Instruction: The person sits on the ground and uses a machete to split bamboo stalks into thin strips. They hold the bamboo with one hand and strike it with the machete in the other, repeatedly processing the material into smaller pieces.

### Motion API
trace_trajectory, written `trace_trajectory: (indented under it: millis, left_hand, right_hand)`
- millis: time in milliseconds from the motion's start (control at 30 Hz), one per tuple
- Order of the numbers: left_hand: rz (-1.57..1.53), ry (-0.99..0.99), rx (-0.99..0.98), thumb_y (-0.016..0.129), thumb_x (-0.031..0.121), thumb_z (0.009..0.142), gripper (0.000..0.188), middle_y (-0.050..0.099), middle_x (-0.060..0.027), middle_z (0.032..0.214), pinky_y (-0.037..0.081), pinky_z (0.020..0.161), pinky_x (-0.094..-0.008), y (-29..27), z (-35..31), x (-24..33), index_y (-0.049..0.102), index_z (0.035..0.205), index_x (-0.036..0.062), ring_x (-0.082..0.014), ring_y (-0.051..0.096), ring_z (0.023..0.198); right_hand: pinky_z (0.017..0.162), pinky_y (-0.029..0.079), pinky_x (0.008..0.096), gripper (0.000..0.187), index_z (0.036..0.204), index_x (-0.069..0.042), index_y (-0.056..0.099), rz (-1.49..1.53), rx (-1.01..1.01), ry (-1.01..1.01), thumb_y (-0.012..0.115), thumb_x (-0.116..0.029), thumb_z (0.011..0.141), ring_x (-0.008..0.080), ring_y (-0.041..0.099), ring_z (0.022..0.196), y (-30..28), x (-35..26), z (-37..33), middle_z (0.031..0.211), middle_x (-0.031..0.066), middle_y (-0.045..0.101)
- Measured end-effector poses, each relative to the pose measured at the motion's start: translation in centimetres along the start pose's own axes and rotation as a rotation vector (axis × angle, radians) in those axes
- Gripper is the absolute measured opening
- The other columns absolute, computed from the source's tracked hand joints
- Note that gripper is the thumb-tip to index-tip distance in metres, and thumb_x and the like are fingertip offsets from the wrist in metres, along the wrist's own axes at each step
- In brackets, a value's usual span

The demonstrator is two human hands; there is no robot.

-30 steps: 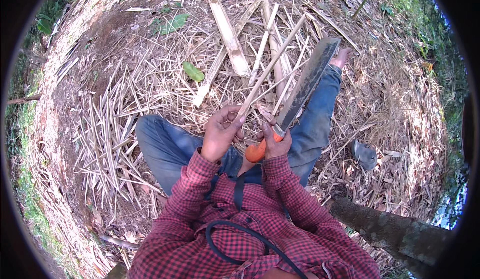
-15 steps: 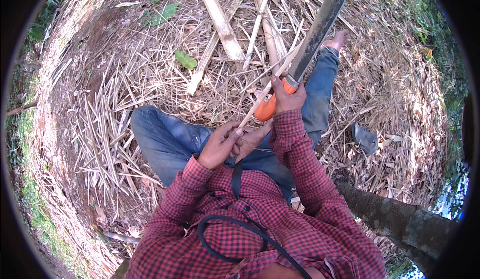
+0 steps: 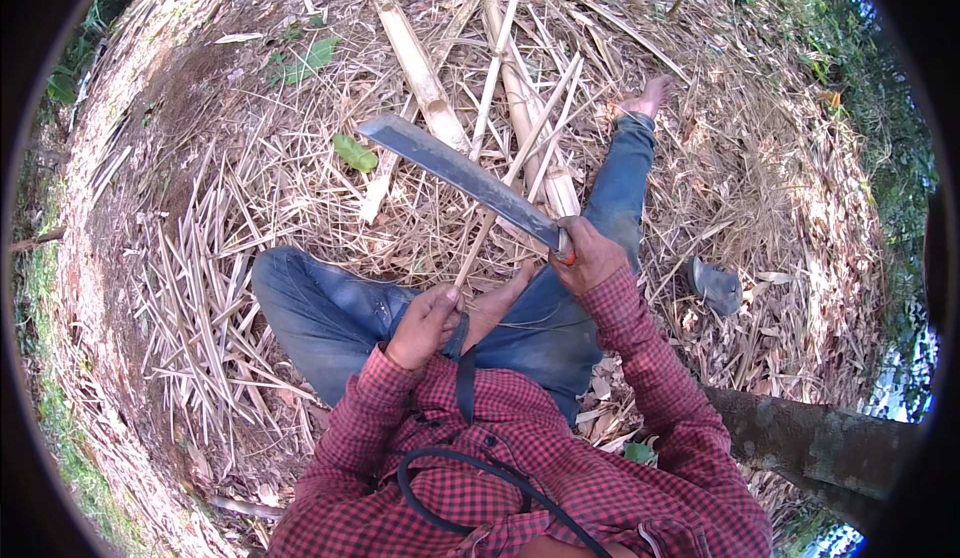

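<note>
My right hand (image 3: 588, 255) is wrapped around the orange handle of a machete (image 3: 470, 180). Its long dark blade reaches up and to the left, crossing over a thin bamboo strip (image 3: 480, 241). In my left hand (image 3: 428, 328), in front of my lap, the near end of that strip is gripped. The strip slants away to the upper right, and part of it is hidden under the blade. Bits of orange show beside my right fingers; the rest of the handle is covered by the hand.
Split bamboo pieces (image 3: 415, 63) lie on the litter ahead. A heap of cut strips (image 3: 205, 303) spreads at left. A dark grey shoe-like object (image 3: 715, 286) sits right of my outstretched leg (image 3: 618, 183). A thick trunk (image 3: 810, 443) lies at lower right; a green leaf (image 3: 355, 153) is ahead.
The machete has swung from pointing up and right to pointing up and left, its blade now over the strip. My right hand has moved down, away from the strip; my left hand keeps its hold.
</note>
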State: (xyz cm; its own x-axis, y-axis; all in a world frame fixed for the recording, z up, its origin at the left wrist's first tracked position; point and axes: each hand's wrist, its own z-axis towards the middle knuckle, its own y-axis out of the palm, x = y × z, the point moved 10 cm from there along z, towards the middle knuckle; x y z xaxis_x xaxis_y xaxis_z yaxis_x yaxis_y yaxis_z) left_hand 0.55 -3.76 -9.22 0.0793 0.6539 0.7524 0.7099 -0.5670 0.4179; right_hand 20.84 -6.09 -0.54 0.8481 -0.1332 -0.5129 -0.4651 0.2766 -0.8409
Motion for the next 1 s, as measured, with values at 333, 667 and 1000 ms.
trace_trajectory:
  millis: [333,667,1000]
  left_hand:
    - [0.057,0.058,0.040,0.039,0.023,0.097,0.026,0.033,0.0061,0.057,0.021,0.042,-0.0185,0.6,-3.2,2.8,0.046,0.080,0.0056,-0.0020,0.026,0.046]
    - [0.057,-0.046,0.071,0.039,0.025,0.097,0.025,0.031,0.0072,0.056,0.019,0.040,-0.0179,-0.3,-5.8,2.4,0.047,0.082,0.0064,-0.0013,0.024,0.045]
    - [-0.002,-0.083,0.002,0.040,0.024,0.096,0.021,0.036,0.0025,0.061,0.023,0.039,-0.0167,0.0,-6.9,1.7,0.048,0.097,0.0042,-0.0030,0.029,0.046]
  right_hand:
    - [0.064,0.048,0.0369,0.039,0.100,-0.006,0.050,-0.245,-0.040,-0.157,0.066,-0.009,0.065,0.0266,0.059,0.076,-0.5,-1.1,2.1,0.082,0.0088,0.055]
    - [0.068,0.049,0.0401,0.037,0.103,-0.009,0.050,-0.304,0.009,-0.082,0.063,-0.011,0.069,0.0301,0.060,0.079,-3.2,3.4,5.2,0.086,0.0108,0.057]
    - [0.067,0.050,0.0384,0.033,0.103,-0.010,0.050,-0.287,0.012,0.273,0.063,-0.018,0.073,0.0307,0.062,0.077,-8.1,7.3,4.5,0.086,0.0133,0.062]
